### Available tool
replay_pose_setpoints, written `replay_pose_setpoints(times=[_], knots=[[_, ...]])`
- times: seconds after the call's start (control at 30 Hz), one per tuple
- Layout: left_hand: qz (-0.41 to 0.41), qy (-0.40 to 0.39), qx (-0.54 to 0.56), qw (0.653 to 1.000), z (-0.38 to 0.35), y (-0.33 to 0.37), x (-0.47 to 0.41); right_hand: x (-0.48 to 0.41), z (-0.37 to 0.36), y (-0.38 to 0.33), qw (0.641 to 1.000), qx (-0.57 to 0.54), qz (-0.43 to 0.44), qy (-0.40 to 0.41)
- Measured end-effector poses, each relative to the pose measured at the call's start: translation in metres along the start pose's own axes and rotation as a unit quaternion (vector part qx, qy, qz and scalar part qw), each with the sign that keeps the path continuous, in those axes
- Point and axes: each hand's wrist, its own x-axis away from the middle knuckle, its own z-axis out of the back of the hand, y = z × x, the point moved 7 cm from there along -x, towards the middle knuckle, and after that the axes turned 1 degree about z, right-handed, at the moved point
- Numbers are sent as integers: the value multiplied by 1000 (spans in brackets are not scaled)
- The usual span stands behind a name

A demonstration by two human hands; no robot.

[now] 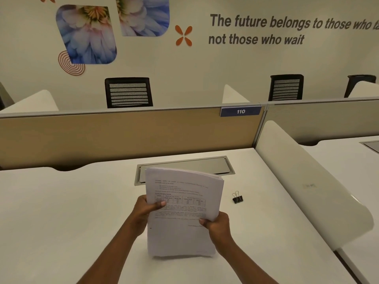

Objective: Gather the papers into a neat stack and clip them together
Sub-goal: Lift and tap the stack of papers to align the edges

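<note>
White printed sheets, the papers (pixel 182 212), stand upright as one stack in front of me, printed face toward me, with a table and lines of text showing on the top page. The lower edge is down at the desk (pixel 61 212) and appears to rest on it. The top edges are not fully flush: several sheets show stepped at the upper right corner. My left hand (pixel 143 208) grips the stack's left edge about halfway up, thumb laid across the front page and fingers curled out of sight behind. My right hand (pixel 216 224) grips the right edge somewhat lower, thumb on the front and fingers wrapped behind. Both hands are closed firmly on the paper, which sits between them. A black binder clip (pixel 237 197) with its wire handles up lies on the desk to the right of the stack, near it but apart, untouched. Behind the stack a grey metal cable hatch (pixel 194 166) is set into the desk. Beyond that runs a tan partition (pixel 123 136) bearing a blue plate (pixel 240 111) marked 110.
</note>
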Motion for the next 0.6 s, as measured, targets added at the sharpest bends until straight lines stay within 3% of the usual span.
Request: replay_pose_setpoints(times=[0.23, 0.6], knots=[[-15, 6, -15, 1000, -3, 12, 1, -4, 4, -9, 999, -14, -17, -22], [5, -11, 9, 1000, -13, 4, 13, -10, 8, -14, 995, 97, -15, -18]])
